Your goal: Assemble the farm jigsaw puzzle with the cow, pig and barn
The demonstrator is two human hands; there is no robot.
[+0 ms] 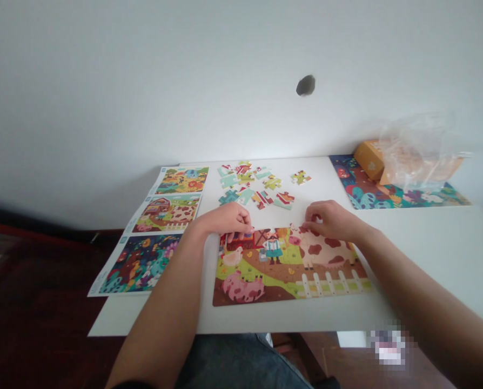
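Note:
A partly assembled farm jigsaw puzzle (284, 270) lies on the white table (428, 259), showing a cow, a pig, a hen and a farmer. My left hand (225, 220) is curled over its upper edge, with fingertips at the red barn. My right hand (333, 220) rests near the cow's head, and a small jigsaw piece (316, 219) shows under its fingers, mostly hidden. Several loose jigsaw pieces (253, 186) lie scattered just beyond both hands, with one more piece (300, 177) off to their right.
Printed picture sheets (160, 229) lie along the table's left side. At the far right are another picture sheet (371, 186), a cardboard box (369, 159) and a clear plastic bag (420, 154). A white wall rises behind the table. A dark floor shows beyond the left edge.

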